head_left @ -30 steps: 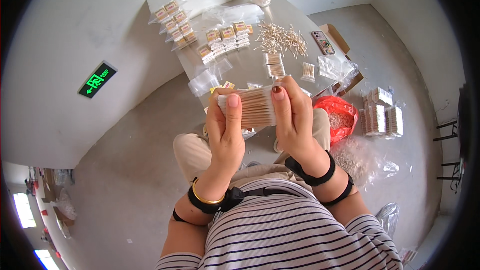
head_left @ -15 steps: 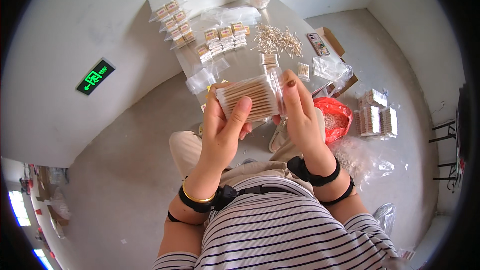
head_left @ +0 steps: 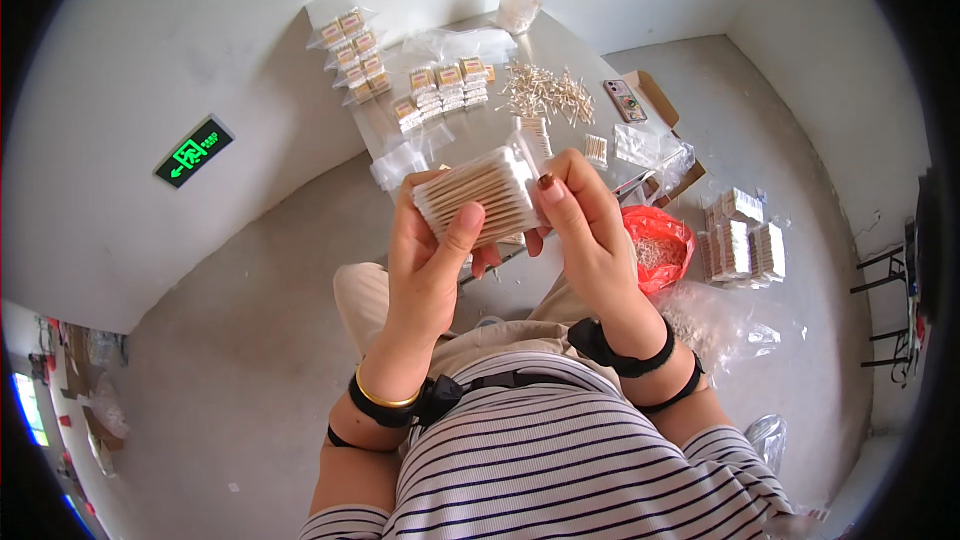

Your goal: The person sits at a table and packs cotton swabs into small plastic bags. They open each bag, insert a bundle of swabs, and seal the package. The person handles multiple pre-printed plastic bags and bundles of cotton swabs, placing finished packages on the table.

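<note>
A clear plastic bag of cotton swabs point(head_left: 487, 188), its wooden sticks lying side by side, is held up in front of me over the near edge of the table. My left hand point(head_left: 428, 265) is closed round the left end, its thumb pressed flat across the sticks. At the bag's right end, my right hand point(head_left: 592, 235) pinches the clear plastic edge between thumb and fingers. Fingers of both hands are partly hidden beneath the pack. Just beyond it on the table lie small swab bundles point(head_left: 595, 149).
Loose swabs point(head_left: 548, 93) are heaped on the grey table point(head_left: 480, 120), near stacked swab packs point(head_left: 443, 80) and a phone point(head_left: 625, 100). Bagged packs point(head_left: 352, 60) stand at the far left. On the right are a red bag point(head_left: 660, 248) and more swab stacks point(head_left: 742, 245).
Both hands and the bag have shifted slightly left in the picture. The right thumb has come down from an upright position to press against the bag's right end.
</note>
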